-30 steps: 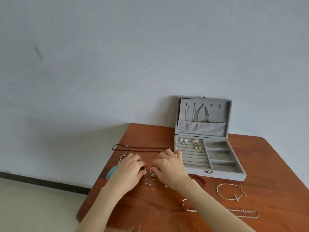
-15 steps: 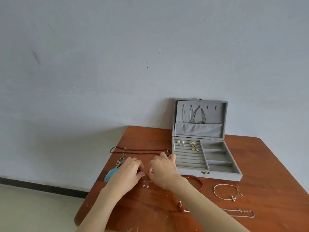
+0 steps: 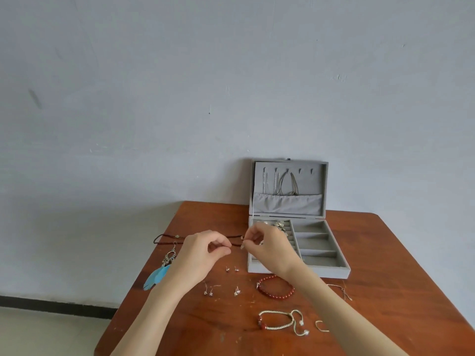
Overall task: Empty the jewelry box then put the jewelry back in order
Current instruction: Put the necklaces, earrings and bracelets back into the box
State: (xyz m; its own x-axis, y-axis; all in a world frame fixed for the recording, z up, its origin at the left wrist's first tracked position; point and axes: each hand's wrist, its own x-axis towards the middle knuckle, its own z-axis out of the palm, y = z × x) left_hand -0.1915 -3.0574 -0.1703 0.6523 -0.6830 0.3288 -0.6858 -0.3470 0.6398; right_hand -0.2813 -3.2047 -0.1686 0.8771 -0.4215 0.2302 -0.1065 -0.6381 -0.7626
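Observation:
The grey jewelry box (image 3: pixel 334 273) stands open at the back of the wooden table (image 3: pixel 385 253). Chains (image 3: pixel 280 183) hang in its lid, and several earrings (image 3: pixel 280 224) lie in the back left slots. My right hand (image 3: pixel 270 250) is raised just left of the box and pinches a tiny stud earring (image 3: pixel 242 244). A little to the left, my left hand (image 3: pixel 200 255) has thumb and forefinger pinched together. Whatever is between them is too small to see.
On the table lie a dark beaded necklace (image 3: pixel 164 238), a blue feather earring (image 3: pixel 158 276), small studs (image 3: pixel 231 269) (image 3: pixel 208 292) (image 3: pixel 237 291), a red bead bracelet (image 3: pixel 276 287), a cord bracelet (image 3: pixel 280 322), a thin chain (image 3: pixel 343 291) and a small hoop (image 3: pixel 321 326). The table's left edge is close.
Both hands have lifted off the table and drawn slightly apart. The studs they covered now show. The right hand has come up with a stud toward the box.

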